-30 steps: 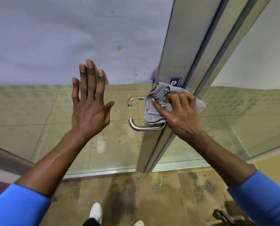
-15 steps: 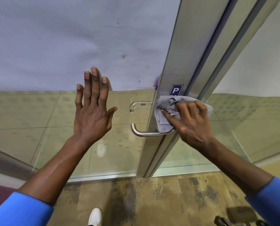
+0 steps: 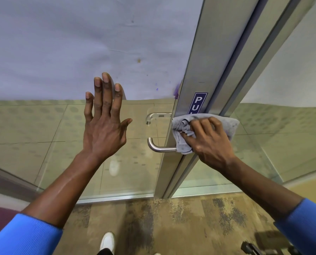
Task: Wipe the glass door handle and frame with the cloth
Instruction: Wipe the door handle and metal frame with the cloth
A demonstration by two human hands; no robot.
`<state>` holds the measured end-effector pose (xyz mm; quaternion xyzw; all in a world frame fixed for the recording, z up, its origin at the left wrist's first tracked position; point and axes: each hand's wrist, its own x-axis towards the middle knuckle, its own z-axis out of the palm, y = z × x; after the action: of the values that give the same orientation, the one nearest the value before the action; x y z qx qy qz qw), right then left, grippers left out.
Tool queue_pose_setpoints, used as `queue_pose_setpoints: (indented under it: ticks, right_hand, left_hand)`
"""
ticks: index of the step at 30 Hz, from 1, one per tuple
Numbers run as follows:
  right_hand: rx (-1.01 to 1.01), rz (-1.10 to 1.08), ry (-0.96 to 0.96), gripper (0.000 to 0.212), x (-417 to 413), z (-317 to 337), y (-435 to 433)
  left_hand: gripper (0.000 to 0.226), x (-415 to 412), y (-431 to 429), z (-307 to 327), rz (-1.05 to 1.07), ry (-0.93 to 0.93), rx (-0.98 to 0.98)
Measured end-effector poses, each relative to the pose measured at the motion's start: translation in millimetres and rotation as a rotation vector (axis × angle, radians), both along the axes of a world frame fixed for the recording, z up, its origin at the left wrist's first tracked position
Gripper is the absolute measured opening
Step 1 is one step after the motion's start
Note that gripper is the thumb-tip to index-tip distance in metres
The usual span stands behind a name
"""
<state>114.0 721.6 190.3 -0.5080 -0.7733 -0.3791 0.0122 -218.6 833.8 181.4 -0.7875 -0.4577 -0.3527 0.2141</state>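
Note:
A metal door frame [image 3: 199,67] runs up the middle right, with a blue PULL sticker [image 3: 198,102] on it. A curved steel handle [image 3: 153,147] sticks out to the left of the frame; a second handle [image 3: 151,116] shows behind the glass. My right hand [image 3: 210,144] is shut on a crumpled grey cloth [image 3: 183,129] and presses it against the frame at the handle's base, just under the sticker. My left hand [image 3: 104,126] lies flat and open on the glass panel [image 3: 43,135], fingers spread, left of the handle.
The upper glass is frosted [image 3: 80,43]; the lower part shows a tiled floor beyond. A second glass panel [image 3: 282,126] stands right of the frame. Below lie patterned carpet [image 3: 172,227], my white shoe [image 3: 107,242] and a dark object [image 3: 260,247] at the lower right.
My right hand has slid the cloth from over the handle rightward onto the frame, uncovering more of the handle and the sticker. The left hand stays flat on the glass.

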Motion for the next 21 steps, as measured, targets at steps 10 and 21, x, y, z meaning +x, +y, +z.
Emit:
queue_pose_setpoints:
  ticks: [10,21]
  right_hand:
    - [0.489,-0.199,0.492,0.059,-7.5,-15.0,-2.1]
    - [0.208,-0.434,0.965,0.051,-46.8,-86.9,-20.5]
  left_hand:
    - [0.105,-0.8,0.8,-0.7,-0.005,0.003,0.003]
    - [0.105,-2.2,0.7,0.0,0.011,0.018,-0.009]
